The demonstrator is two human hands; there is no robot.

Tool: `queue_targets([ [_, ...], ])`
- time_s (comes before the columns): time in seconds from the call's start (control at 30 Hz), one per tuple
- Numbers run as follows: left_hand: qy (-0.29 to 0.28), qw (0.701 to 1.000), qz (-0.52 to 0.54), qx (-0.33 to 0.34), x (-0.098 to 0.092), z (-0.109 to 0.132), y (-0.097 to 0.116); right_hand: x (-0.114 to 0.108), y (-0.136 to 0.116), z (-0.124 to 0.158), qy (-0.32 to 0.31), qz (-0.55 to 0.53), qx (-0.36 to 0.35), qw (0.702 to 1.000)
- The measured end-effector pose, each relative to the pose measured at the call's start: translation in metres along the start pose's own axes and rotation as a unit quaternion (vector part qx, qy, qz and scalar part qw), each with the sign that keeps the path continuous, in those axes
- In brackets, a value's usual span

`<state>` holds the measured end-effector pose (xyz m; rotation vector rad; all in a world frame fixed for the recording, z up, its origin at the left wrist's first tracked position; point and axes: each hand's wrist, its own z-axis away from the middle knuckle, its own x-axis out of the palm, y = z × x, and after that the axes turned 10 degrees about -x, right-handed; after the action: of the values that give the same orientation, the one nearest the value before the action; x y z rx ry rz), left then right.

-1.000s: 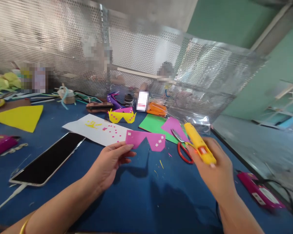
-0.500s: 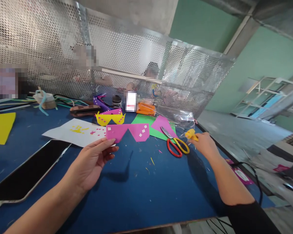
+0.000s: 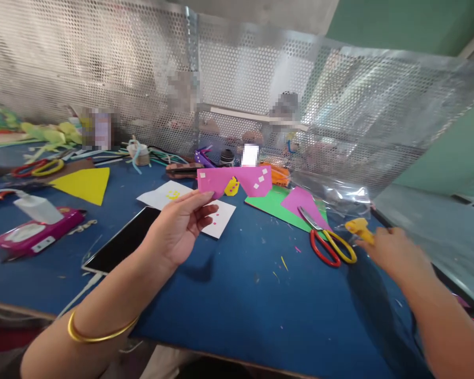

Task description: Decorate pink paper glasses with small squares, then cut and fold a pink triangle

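Note:
Between thumb and fingers, my left hand (image 3: 185,226) pinches a pink paper eye-mask cutout (image 3: 217,182) at its lower left corner. White squares dot both sides of the cutout, and it is held above the table. Behind it, partly hidden, is a yellow paper mask (image 3: 231,187) with pink dots. Off to the right, my right hand (image 3: 398,255) is closed round a yellow glue gun (image 3: 360,230), its tip pointing left. Scissors (image 3: 324,243) with one red and one yellow handle lie just left of that hand, their blades over a purple-pink paper piece (image 3: 302,202).
A green sheet (image 3: 274,208) lies under the purple-pink paper. White paper (image 3: 220,223) and a black-screened tablet (image 3: 122,239) lie by my left arm. Farther left are a pink power strip (image 3: 37,231) and yellow paper (image 3: 85,184). A perforated metal screen (image 3: 253,68) stands behind the blue table (image 3: 256,310).
The view has swung left, bringing the power strip and more of the table's left side into sight. Both hands keep their hold; the pink cutout now covers most of the yellow mask.

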<state>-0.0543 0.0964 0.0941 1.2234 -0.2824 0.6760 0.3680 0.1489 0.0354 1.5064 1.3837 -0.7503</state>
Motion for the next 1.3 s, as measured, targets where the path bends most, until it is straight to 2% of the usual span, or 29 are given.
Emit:
queue_targets([
  [0.03, 0.000, 1.000, -0.002, 0.005, 0.001, 0.000, 0.004, -0.011, -0.009, 0.002, 0.004, 0.013, -0.008, 1.000],
  [0.1, 0.007, 1.000, 0.000, 0.023, 0.002, 0.000, 0.013, -0.036, -0.036, 0.004, 0.116, 0.023, -0.040, 0.992],
  [0.17, 0.021, 0.999, 0.011, 0.048, 0.002, -0.005, 0.020, -0.058, -0.074, 0.004, 0.209, -0.076, -0.119, 0.968],
  [0.2, 0.030, 0.998, 0.016, 0.058, 0.001, -0.008, 0.022, -0.067, -0.096, 0.003, 0.215, -0.146, -0.168, 0.951],
  [0.3, 0.055, 0.996, 0.023, 0.069, -0.005, -0.020, 0.024, -0.077, -0.160, -0.007, 0.156, -0.303, -0.293, 0.893],
  [0.4, 0.066, 0.994, 0.028, 0.079, -0.014, -0.031, 0.021, -0.067, -0.216, -0.027, 0.062, -0.376, -0.349, 0.856],
  [0.47, 0.069, 0.993, 0.034, 0.085, -0.019, -0.036, 0.021, -0.053, -0.246, -0.043, 0.001, -0.426, -0.335, 0.840],
  [0.5, 0.070, 0.993, 0.038, 0.087, -0.021, -0.037, 0.021, -0.045, -0.258, -0.051, -0.029, -0.456, -0.306, 0.835],
  [0.57, 0.071, 0.993, 0.045, 0.088, -0.024, -0.039, 0.021, -0.029, -0.279, -0.065, -0.047, -0.470, -0.274, 0.838],
  [0.67, 0.065, 0.994, 0.051, 0.078, -0.026, -0.039, 0.022, -0.011, -0.299, -0.079, -0.059, -0.473, -0.243, 0.845],
  [0.8, 0.046, 0.996, 0.051, 0.058, -0.026, -0.036, 0.021, 0.002, -0.313, -0.084, -0.075, -0.470, -0.227, 0.850],
  [1.1, 0.013, 0.999, 0.023, 0.038, -0.023, -0.027, 0.018, 0.002, -0.319, -0.084, -0.081, -0.465, -0.235, 0.850],
  [1.3, 0.036, 0.999, 0.011, 0.036, -0.021, -0.028, 0.016, 0.002, -0.320, -0.083, -0.081, -0.465, -0.240, 0.849],
])
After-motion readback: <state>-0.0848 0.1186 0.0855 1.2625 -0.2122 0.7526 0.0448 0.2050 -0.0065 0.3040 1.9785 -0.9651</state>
